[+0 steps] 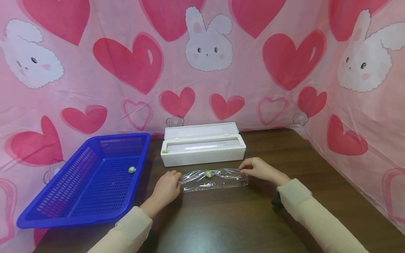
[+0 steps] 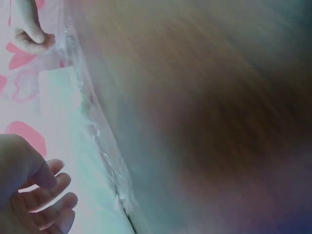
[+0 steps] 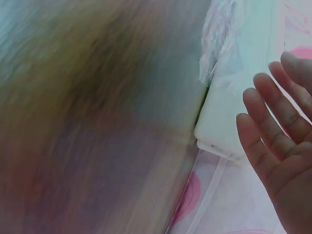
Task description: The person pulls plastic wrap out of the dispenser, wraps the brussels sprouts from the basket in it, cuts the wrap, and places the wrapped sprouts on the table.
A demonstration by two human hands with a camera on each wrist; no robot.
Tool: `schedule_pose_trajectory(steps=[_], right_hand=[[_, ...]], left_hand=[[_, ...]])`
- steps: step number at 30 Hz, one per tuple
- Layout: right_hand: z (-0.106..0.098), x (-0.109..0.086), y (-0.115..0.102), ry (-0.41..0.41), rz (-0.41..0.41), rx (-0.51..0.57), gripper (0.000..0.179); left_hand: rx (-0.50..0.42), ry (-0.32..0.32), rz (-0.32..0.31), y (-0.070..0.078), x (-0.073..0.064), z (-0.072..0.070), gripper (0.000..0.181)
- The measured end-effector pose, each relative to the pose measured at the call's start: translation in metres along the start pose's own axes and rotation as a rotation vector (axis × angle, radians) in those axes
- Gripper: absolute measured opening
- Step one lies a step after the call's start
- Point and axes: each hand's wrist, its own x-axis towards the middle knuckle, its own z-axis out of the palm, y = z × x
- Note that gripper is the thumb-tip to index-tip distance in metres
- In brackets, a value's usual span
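Observation:
A strip of clear plastic wrap (image 1: 215,181) lies across the table between my two hands, creased along its far side. Near its middle is a small pale-green vegetable that looks like a Brussels sprout (image 1: 208,173). My left hand (image 1: 167,185) pinches the wrap's left end; in the left wrist view its thumb (image 2: 46,178) overlaps the index finger while the other fingers curl loosely. At the far right corner, my right hand (image 1: 260,169) pinches the wrap between thumb and index finger. The right wrist view shows its other fingers (image 3: 263,141) spread.
Behind the wrap stands a white plastic-wrap dispenser (image 1: 204,155) with its lid raised and a green slider (image 1: 165,151) at its left. A blue mesh basket (image 1: 140,165) is at the left, holding another small green sprout (image 1: 131,170). A heart-patterned cloth (image 1: 246,77) hangs behind the table.

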Motion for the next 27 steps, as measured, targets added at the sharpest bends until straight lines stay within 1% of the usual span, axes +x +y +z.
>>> schedule_pose_trajectory(steps=[5,9,13,18,24,27], right_hand=[[0.000,0.005,-0.007,0.020,0.020,-0.004,0.016],[0.001,0.009,-0.012,0.046,0.021,-0.008,0.015],[0.004,0.013,-0.013,0.073,0.009,-0.022,0.015],[0.006,0.016,-0.015,0.094,0.002,-0.036,0.015],[0.009,0.022,-0.019,0.115,-0.039,-0.049,0.015],[0.010,0.024,-0.022,0.118,-0.046,-0.054,0.015]], left_hand=[[-0.011,0.042,0.045,0.007,0.007,0.003,0.013],[-0.032,0.057,0.048,0.010,0.012,0.004,0.012],[-0.075,0.062,0.039,0.012,0.016,0.005,0.012],[-0.108,0.049,0.022,0.015,0.020,0.006,0.012],[-0.124,0.091,0.053,0.018,0.024,0.009,0.010],[-0.138,0.092,0.055,0.020,0.026,0.010,0.010]])
